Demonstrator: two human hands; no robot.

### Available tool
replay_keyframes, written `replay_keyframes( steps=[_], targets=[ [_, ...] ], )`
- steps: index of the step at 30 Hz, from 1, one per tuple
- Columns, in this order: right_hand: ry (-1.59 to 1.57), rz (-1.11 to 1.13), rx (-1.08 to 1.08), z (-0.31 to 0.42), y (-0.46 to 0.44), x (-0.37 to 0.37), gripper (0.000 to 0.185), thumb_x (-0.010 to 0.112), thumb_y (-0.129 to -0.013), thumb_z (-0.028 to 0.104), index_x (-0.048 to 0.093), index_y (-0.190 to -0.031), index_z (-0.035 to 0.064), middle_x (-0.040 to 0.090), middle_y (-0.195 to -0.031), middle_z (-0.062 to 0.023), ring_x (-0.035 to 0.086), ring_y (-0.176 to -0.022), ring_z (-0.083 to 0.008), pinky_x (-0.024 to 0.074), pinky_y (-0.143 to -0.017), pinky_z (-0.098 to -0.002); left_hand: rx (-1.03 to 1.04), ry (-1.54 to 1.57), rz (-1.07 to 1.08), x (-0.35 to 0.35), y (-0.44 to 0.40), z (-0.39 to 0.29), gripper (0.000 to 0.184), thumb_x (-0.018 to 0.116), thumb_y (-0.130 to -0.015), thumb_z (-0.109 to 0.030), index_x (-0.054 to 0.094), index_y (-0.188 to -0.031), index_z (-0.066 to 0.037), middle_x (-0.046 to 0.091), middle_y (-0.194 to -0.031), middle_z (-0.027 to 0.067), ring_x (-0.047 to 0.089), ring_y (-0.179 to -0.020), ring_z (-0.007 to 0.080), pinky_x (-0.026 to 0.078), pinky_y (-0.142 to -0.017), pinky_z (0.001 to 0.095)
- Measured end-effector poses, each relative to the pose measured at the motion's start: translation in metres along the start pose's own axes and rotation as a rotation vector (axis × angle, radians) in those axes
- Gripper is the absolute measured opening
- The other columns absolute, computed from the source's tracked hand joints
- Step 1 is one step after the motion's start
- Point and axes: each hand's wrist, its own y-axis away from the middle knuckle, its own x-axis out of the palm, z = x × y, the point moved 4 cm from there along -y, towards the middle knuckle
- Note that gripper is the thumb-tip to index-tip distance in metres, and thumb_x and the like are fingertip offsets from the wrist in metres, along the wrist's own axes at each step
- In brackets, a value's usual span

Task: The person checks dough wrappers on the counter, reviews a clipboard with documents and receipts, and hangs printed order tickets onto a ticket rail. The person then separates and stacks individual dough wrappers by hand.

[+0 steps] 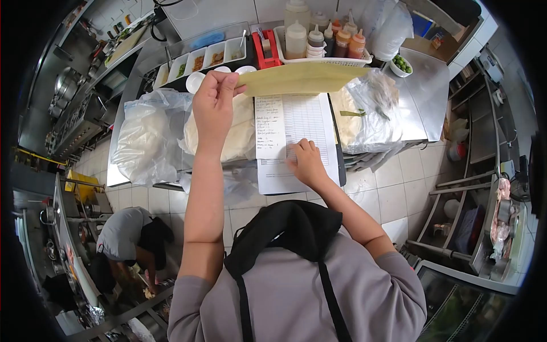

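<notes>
My left hand (216,102) pinches the left end of a yellow sheet (302,78), raised above the papers; it could be a folder flap. Beneath lies a printed form with a table grid (325,128). A narrow handwritten list (269,122) lies over the form's left side. My right hand (307,162) rests on the lower part of these papers, fingers partly spread and holding nothing visible. To the left are a clear plastic bag with pale contents (149,137) and a pale wrapped bundle (228,134). Another plastic-wrapped pale bundle (359,122) sits to the right.
Along the back stand a topping tray (199,60), a red tape dispenser (265,50) and a white basket (279,43) of sauce bottles. A bowl of green limes (401,65) is at right. Another person (128,233) bends down at lower left. Shelving (464,228) lines the right.
</notes>
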Motion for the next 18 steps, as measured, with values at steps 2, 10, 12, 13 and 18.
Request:
replay_keyframes(
  steps=[2,10,12,13,18],
  targets=[
    [-0.082,0.047,0.019,-0.003,-0.003,0.006,0.033,0.060,-0.069,0.006,0.057,-0.102,0.0040,0.049,-0.098,-0.0138,0.046,-0.092,-0.0314,0.0400,-0.079,-0.0393,-0.004,0.011,0.002,0.000,0.001,0.001,0.017,0.052,-0.091,-0.011,0.052,-0.082,0.004,0.055,-0.076,0.0035,0.057,-0.072,0.0084,0.054,-0.071,0.0251],
    [-0.265,-0.061,-0.032,-0.015,-0.052,0.003,0.047,0.046,-0.069,-0.012,0.064,-0.104,0.0136,0.048,-0.103,-0.0158,0.046,-0.093,-0.0341,0.0419,-0.081,-0.0397,-0.031,-0.004,0.013,0.003,0.001,0.005,0.017,0.052,-0.091,-0.011,0.052,-0.081,0.003,0.056,-0.075,0.0032,0.057,-0.071,0.0082,0.054,-0.071,0.0240],
    [-0.299,-0.015,-0.054,-0.012,-0.060,0.001,0.050,0.047,-0.068,-0.013,0.064,-0.106,0.0156,0.047,-0.106,-0.0156,0.046,-0.097,-0.0337,0.0417,-0.083,-0.0387,-0.020,0.003,0.019,0.004,0.000,0.005,0.017,0.052,-0.091,-0.012,0.052,-0.081,0.003,0.056,-0.075,0.0038,0.058,-0.071,0.0085,0.053,-0.070,0.0237],
    [-0.316,0.010,-0.064,-0.010,-0.064,0.000,0.052,0.047,-0.067,-0.013,0.064,-0.106,0.0166,0.047,-0.108,-0.0155,0.045,-0.099,-0.0335,0.0416,-0.084,-0.0382,-0.017,0.007,0.022,0.004,0.000,0.005,0.018,0.052,-0.091,-0.012,0.052,-0.081,0.003,0.057,-0.075,0.0040,0.058,-0.071,0.0086,0.053,-0.070,0.0236],
    [-0.076,-0.016,-0.258,0.003,-0.079,-0.004,0.052,0.050,-0.063,-0.012,0.064,-0.106,0.0153,0.045,-0.120,-0.0125,0.044,-0.103,-0.0319,0.0404,-0.088,-0.0369,0.001,0.001,0.030,0.002,-0.001,0.006,0.018,0.052,-0.091,-0.012,0.052,-0.082,0.003,0.058,-0.076,0.0051,0.059,-0.072,0.0096,0.053,-0.069,0.0235]
  ],
)
